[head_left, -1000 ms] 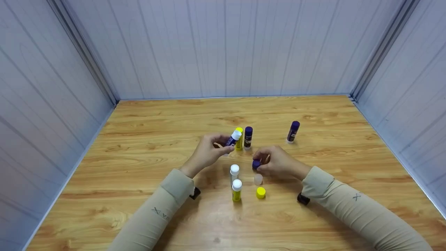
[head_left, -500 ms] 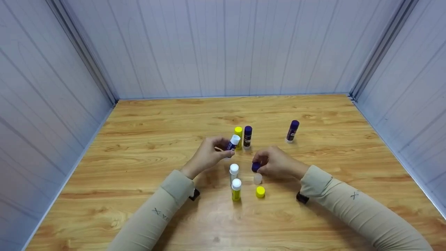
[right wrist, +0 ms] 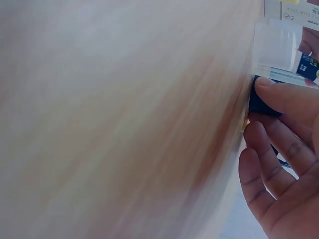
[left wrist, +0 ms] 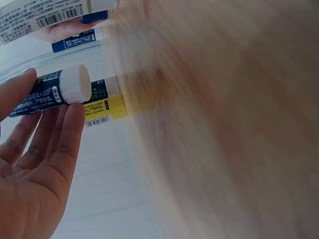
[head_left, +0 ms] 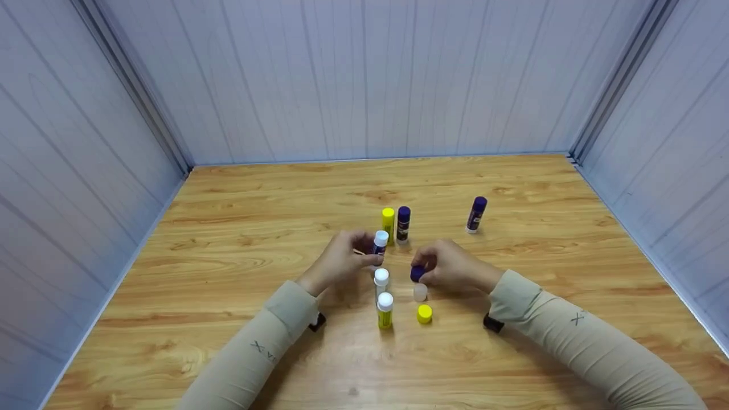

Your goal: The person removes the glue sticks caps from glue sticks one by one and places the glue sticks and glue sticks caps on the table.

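My left hand [head_left: 340, 260] pinches an uncapped dark blue glue stick [head_left: 380, 247] between thumb and fingers, its white top up. The left wrist view shows the white base of this glue stick [left wrist: 75, 85] just above the wood. With thumb and fingertips, my right hand [head_left: 454, 265] holds a dark blue cap [right wrist: 262, 99] down at the table surface. Nearer the body stand two uncapped glue sticks with white tops, a white one [head_left: 381, 280] and a yellow one [head_left: 385, 314]. Beside them lie a translucent cap [head_left: 420, 292] and a yellow cap [head_left: 424, 314].
Behind the left hand, a yellow glue stick [head_left: 388, 221] and a dark blue glue stick [head_left: 403, 223] stand capped side by side. Farther right is another capped dark blue glue stick [head_left: 476, 215]. Pale panel walls [head_left: 364, 80] enclose the wooden table [head_left: 245, 199].
My left hand has drawn the dark blue glue stick nearer the body and tipped it from slanted to nearly upright. The right hand has shifted the dark blue cap slightly toward the body.
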A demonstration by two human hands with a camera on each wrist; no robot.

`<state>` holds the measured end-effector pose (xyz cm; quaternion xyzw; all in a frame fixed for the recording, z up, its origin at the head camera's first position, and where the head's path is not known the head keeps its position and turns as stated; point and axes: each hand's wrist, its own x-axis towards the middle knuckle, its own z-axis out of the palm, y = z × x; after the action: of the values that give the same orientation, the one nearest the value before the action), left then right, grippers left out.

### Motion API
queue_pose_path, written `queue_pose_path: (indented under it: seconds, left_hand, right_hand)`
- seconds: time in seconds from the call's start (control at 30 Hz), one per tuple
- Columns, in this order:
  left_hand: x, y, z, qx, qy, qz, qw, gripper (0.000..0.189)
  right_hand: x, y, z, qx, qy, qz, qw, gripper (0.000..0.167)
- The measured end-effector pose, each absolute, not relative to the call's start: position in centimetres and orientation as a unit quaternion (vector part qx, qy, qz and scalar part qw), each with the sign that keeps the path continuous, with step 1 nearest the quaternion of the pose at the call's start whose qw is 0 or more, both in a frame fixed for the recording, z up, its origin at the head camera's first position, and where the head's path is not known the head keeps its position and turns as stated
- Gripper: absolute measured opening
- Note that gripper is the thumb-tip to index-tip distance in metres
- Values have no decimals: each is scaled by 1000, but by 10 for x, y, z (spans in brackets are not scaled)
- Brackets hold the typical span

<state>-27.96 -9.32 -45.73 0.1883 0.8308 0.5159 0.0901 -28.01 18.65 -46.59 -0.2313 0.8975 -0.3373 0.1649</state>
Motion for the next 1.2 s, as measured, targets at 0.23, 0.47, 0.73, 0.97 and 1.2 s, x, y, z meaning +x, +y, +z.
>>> queue_pose_path:
  seconds: [0.23, 0.47, 0.73, 0.97, 1.2]
  left_hand:
    - [-280, -92, -459, 195, 839, 498, 102, 21]
    - [-279, -92, -459, 206, 850, 466, 131, 16]
    - [-277, -91, -458, 209, 860, 442, 144, 12]
    - [-276, -89, -455, 241, 868, 417, 122, 13]
    - [-276, -89, -455, 232, 871, 412, 132, 17]
  right_hand:
    - [-282, 187, -465, -215, 901, -335, 173, 24]
    - [-282, 185, -465, -207, 902, -333, 180, 26]
    - [-281, 184, -465, -220, 904, -322, 175, 26]
    - [-280, 184, -465, -248, 902, -311, 164, 25]
    - [-279, 188, -460, -248, 903, -305, 172, 35]
